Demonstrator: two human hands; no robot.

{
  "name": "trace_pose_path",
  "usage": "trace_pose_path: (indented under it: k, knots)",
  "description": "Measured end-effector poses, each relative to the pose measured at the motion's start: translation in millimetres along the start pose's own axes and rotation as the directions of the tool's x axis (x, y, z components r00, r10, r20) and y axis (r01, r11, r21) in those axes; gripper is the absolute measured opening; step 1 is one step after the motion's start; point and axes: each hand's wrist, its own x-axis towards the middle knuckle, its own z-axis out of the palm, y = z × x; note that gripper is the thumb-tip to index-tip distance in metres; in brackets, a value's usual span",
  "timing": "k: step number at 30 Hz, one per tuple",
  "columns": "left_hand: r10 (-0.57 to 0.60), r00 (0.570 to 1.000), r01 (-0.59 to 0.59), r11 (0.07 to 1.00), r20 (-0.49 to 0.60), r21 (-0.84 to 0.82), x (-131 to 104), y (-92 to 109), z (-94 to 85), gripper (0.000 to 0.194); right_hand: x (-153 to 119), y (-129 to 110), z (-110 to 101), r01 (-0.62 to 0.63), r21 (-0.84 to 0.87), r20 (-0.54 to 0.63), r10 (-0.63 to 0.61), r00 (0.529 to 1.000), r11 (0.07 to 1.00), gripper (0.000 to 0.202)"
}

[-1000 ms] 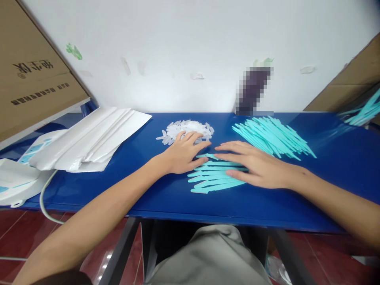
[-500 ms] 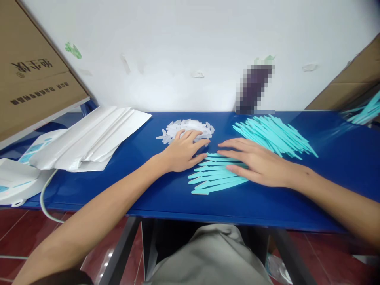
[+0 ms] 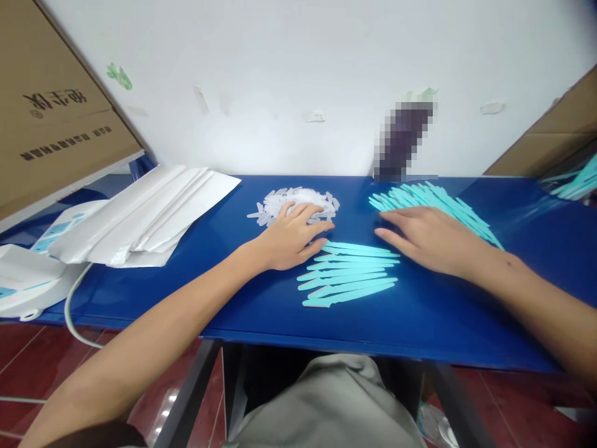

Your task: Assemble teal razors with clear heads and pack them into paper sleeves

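Left hand (image 3: 289, 242) spreading over whitish caps (image 3: 298, 194); right hand (image 3: 429, 239) hovering by heaped turquoise sticks (image 3: 415, 195), fingers parted, contact unclear. Fanned row (image 3: 347, 280) lying between, nearer left thumb; light fingertips probably keeping spacing.

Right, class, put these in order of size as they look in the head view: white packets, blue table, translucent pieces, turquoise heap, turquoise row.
1. Blue table
2. White packets
3. Turquoise heap and turquoise row: unsure, the right hand covers part of the heap
4. Translucent pieces, partly behind the left hand
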Motion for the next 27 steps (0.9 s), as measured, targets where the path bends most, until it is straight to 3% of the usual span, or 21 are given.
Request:
trace_pose_path:
  k: [14,22,27]
  knots:
    - [0.036,0.998,-0.032,0.996,-0.053,0.083,-0.7,-3.2,2.6,0.047,-0.4,-16.2,-4.2,0.132,0.144,-0.011,-0.132,0.991,0.981,0.051]
    - [0.033,0.999,-0.033,0.999,-0.002,0.009,-1.1,0.0,-1.6,0.052,-3.5,-28.0,-15.9,0.281,0.415,-0.003,-0.307,0.952,0.865,0.041]
    - [0.050,0.997,-0.050,0.999,0.063,-0.012,-1.8,2.3,-3.7,0.052,-1.7,-24.7,-13.3,0.214,0.345,-0.032,-0.217,0.976,0.914,0.045]
